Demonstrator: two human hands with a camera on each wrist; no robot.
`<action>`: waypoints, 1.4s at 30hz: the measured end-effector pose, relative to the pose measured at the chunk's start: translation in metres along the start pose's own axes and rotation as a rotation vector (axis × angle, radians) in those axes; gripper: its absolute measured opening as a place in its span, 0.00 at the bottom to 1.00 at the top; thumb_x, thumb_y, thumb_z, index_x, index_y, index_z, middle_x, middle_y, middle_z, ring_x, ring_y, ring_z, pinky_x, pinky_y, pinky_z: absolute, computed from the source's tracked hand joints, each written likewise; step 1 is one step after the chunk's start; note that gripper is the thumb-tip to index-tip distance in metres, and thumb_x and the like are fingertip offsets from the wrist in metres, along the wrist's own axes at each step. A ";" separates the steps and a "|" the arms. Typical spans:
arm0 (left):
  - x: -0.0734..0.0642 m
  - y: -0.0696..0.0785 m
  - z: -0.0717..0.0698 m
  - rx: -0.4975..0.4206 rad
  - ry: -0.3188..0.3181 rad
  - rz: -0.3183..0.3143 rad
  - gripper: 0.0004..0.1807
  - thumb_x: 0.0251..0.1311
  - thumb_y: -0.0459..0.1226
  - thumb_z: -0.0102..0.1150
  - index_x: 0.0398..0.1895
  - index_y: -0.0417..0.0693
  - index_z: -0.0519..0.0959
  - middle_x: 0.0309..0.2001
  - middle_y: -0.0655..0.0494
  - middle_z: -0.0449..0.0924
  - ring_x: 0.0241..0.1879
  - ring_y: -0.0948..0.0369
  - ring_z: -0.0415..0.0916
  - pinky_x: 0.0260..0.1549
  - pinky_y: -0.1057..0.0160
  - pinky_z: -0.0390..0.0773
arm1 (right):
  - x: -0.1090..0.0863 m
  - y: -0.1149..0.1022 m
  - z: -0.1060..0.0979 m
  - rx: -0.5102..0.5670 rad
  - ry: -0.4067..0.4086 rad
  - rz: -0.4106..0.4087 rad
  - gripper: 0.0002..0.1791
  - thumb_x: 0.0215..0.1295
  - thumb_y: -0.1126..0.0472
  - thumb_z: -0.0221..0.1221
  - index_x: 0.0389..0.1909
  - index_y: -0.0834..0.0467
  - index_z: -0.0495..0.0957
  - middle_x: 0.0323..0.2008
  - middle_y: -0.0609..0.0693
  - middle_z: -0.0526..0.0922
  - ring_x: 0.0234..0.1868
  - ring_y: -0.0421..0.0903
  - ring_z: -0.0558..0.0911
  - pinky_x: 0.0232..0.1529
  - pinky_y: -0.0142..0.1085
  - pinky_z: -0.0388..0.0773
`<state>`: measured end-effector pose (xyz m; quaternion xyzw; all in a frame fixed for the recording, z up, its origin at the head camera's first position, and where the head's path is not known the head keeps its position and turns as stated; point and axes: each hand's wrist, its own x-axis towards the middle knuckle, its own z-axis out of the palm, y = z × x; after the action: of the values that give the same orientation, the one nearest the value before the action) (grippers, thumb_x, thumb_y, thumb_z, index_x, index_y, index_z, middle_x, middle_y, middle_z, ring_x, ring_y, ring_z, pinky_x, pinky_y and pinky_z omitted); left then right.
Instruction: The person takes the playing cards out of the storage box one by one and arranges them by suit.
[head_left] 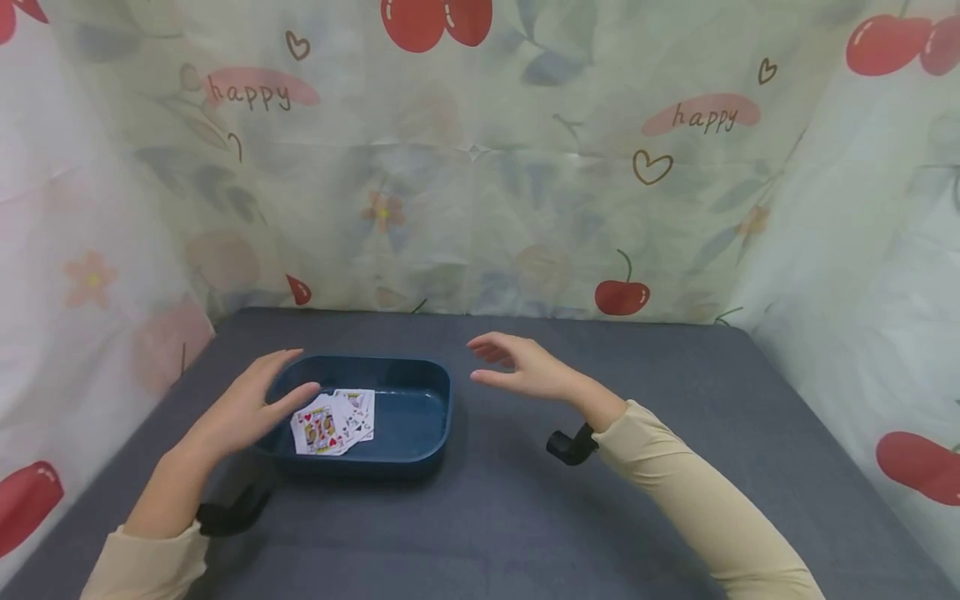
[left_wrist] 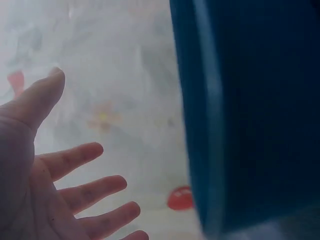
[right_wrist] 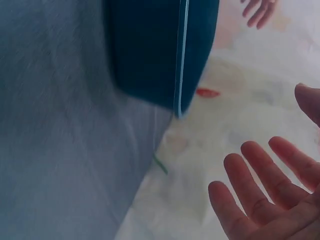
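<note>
A dark blue rectangular tray (head_left: pixel 411 454) stands left of the middle on the table, its long side running left to right. Several playing cards (head_left: pixel 318 427) lie overlapping, face up, at the tray's left end; a king of hearts is on the near side. Over the tray's left rim hovers my left hand (head_left: pixel 251 404), holding nothing, its thumb and fingers apart. My right hand (head_left: pixel 528 368) is in the air to the right of the tray, fingers loosely extended and nothing in them. In the right wrist view the tray's wall (right_wrist: pixel 150 55) shows beyond the spread fingers (right_wrist: pixel 250 185).
A dark grey cloth (head_left: pixel 510 517) covers the table. Printed curtains (head_left: pixel 472 208) with cherries and hearts hang behind and along both sides. A black wrist camera (head_left: pixel 572 445) sits at the right wrist, another black mount (head_left: pixel 234 510) at the left.
</note>
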<state>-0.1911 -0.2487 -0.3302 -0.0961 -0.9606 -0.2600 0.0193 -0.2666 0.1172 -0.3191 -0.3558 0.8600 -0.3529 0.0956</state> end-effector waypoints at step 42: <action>-0.005 -0.056 0.036 -0.042 0.001 -0.153 0.44 0.62 0.59 0.46 0.68 0.33 0.54 0.66 0.25 0.53 0.64 0.32 0.52 0.59 0.31 0.55 | 0.156 -0.041 0.114 0.119 -0.259 0.057 0.23 0.61 0.55 0.60 0.57 0.58 0.74 0.46 0.52 0.82 0.41 0.37 0.78 0.39 0.24 0.74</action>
<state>-0.1969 -0.2786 -0.3893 -0.0228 -0.9595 -0.2809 -0.0020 -0.3101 -0.0708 -0.3614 -0.3674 0.8278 -0.3517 0.2367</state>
